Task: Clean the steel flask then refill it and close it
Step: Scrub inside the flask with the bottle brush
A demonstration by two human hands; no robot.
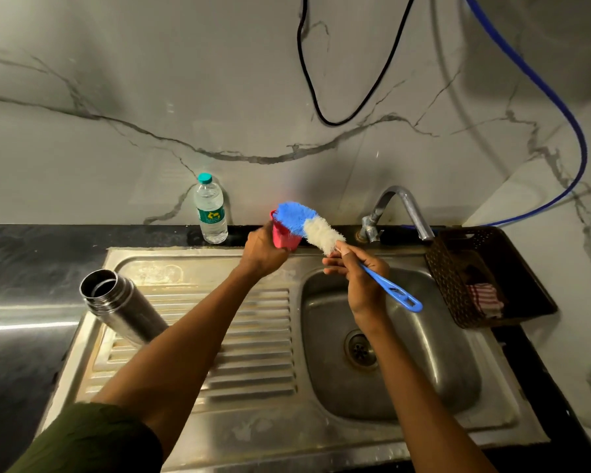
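**Brush and red cup being handled over the sink; flask waiting open**

The left hand (261,249) is gripping a small red cup (285,236) (possibly the flask's lid, though this cannot be confirmed), while the right hand (357,273) is clasping the blue handle of a bottle brush (313,227), whose blue-and-white bristles are lying across the cup's mouth. Both grips are thus occupied. The steel flask (122,307) is standing uncapped on the ribbed drainboard (253,322) of the sink unit, at its left end, well apart from both hands and partly hidden behind the left forearm.

Judging by this layout, the cleaning stage is only getting under way: the flask appears untouched by the brush, no water is running from the tap (401,208), and refilling and closing are both remaining. A capped water bottle (210,213) is standing on the dark surface (21,268) against the wall, a likely source for the refill.

Regarding room, the basin (393,353) is lying open beneath the right hand, giving space for rinsing. The brown basket (471,278) is crowding the basin's right rim, and the tap spout is overhanging close to the brush handle's swing. The flask is sitting near the drainboard's left edge.
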